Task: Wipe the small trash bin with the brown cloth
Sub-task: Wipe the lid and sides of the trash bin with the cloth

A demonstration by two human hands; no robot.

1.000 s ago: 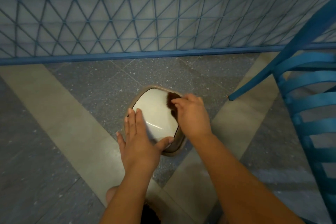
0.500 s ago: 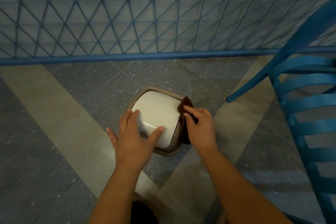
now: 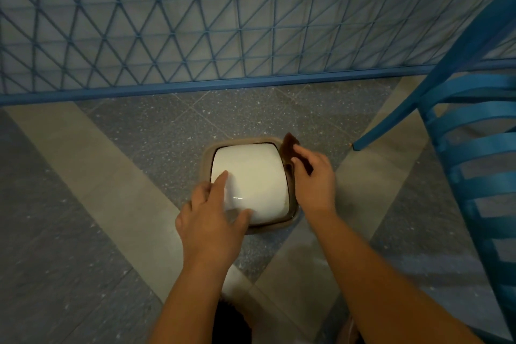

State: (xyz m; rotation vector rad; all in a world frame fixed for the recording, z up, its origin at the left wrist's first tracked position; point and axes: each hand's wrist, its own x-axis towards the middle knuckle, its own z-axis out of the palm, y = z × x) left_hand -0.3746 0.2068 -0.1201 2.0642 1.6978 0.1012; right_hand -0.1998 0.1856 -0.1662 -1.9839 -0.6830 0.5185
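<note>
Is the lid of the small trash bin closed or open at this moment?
Closed. The white lid sits flat inside the brown rim of the trash bin, with no gap showing.

no readable text, no labels, no brands, no numbers

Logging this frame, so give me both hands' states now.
Left hand: open, fingers resting on the small trash bin's white lid.
Right hand: holding the brown cloth against the bin's right edge.
</note>
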